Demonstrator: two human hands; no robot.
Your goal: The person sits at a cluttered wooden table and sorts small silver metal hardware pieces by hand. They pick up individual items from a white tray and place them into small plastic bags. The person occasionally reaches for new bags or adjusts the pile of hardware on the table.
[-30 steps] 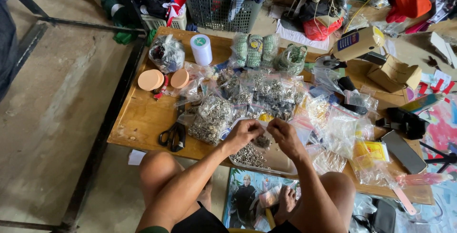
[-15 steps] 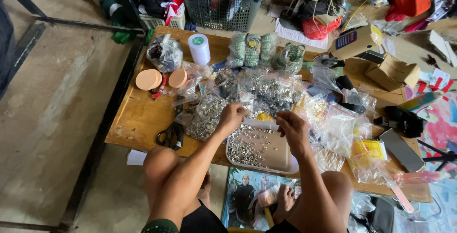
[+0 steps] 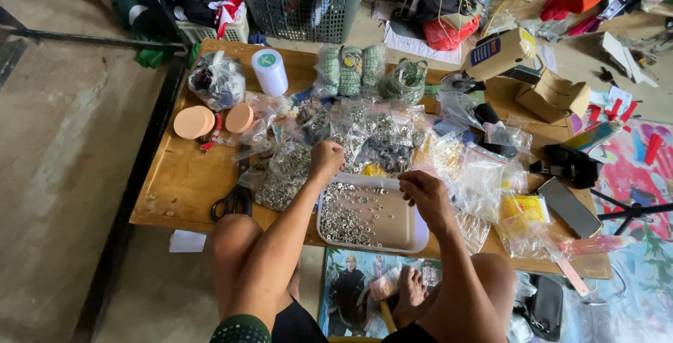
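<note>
From my feed the white tray (image 3: 410, 234) at 6 o'clock on the worktop (image 3: 179, 182) is half covered with small metal rings (image 3: 350, 210), bags (image 3: 284, 171) remaining full; left hand (image 3: 327, 158) closed in a fist just above the tray's far edge, contents hidden; right hand (image 3: 423, 192) pinches something tiny at its 3 o'clock rim.

L hand (image 3: 327, 157) fisted, fwd; R hand (image 3: 423, 192) curled, fingers pinched.
</note>
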